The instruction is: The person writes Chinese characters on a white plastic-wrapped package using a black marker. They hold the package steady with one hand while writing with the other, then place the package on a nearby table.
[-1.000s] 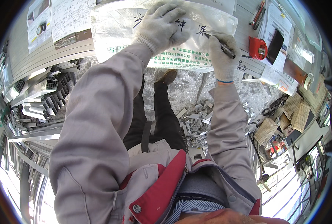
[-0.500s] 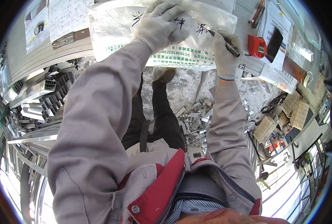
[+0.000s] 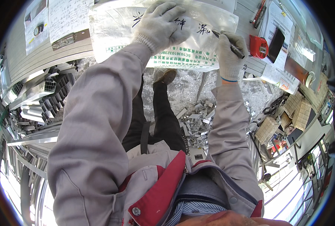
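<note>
Across the upper centre of the frame, press the printed plastic sheet (image 3: 200, 46) flat beneath the left gloved hand (image 3: 160, 25), spread palm-down, and, with the right gloved hand (image 3: 231, 47) clamped around the dark marker (image 3: 236, 51) farther right, write lightly to avoid creasing.

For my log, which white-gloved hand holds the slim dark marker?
The right gloved hand, gripping the marker; the left gloved hand rests on the printed translucent plastic bag.
</note>
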The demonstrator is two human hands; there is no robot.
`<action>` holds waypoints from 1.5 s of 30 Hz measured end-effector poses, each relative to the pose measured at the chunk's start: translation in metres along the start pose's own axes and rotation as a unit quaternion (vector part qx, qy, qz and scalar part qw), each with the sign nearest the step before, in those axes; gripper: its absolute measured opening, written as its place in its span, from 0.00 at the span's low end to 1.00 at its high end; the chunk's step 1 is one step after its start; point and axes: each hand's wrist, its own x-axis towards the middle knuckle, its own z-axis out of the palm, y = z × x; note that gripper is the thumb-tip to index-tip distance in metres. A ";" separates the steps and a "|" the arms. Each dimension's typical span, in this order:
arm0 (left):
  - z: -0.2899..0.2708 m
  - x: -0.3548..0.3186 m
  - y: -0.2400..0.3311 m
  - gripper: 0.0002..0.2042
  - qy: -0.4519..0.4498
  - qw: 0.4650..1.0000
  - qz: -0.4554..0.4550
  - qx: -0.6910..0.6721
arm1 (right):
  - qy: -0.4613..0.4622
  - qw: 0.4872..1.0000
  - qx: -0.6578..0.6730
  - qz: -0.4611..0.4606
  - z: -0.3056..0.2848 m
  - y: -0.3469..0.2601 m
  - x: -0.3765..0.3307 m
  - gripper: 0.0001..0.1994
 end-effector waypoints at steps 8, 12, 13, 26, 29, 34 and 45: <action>0.000 0.000 0.000 0.13 -0.002 1.000 -0.001 -0.006 | 0.004 1.000 -0.017 -0.009 -0.001 0.009 0.000 0.01; 0.000 0.000 0.001 0.13 -0.001 1.000 -0.005 -0.006 | -0.021 1.000 -0.004 0.021 -0.003 0.006 -0.002 0.01; 0.000 0.000 0.001 0.13 -0.003 1.000 -0.003 -0.003 | -0.025 0.999 -0.005 0.038 -0.003 0.005 -0.002 0.01; -0.001 0.001 0.001 0.14 -0.014 1.000 -0.004 -0.005 | -0.023 0.999 -0.001 0.045 -0.006 0.000 -0.001 0.03; -0.002 0.002 0.002 0.15 -0.023 1.000 0.002 0.008 | -0.038 0.997 0.020 0.067 -0.009 -0.002 -0.003 0.02; -0.003 0.003 0.002 0.16 -0.033 0.999 0.001 0.014 | -0.012 0.999 -0.019 0.027 -0.013 -0.007 -0.003 0.02; -0.001 0.001 0.001 0.17 -0.025 0.999 0.010 0.023 | 0.010 1.000 0.006 0.013 -0.010 0.000 -0.003 0.02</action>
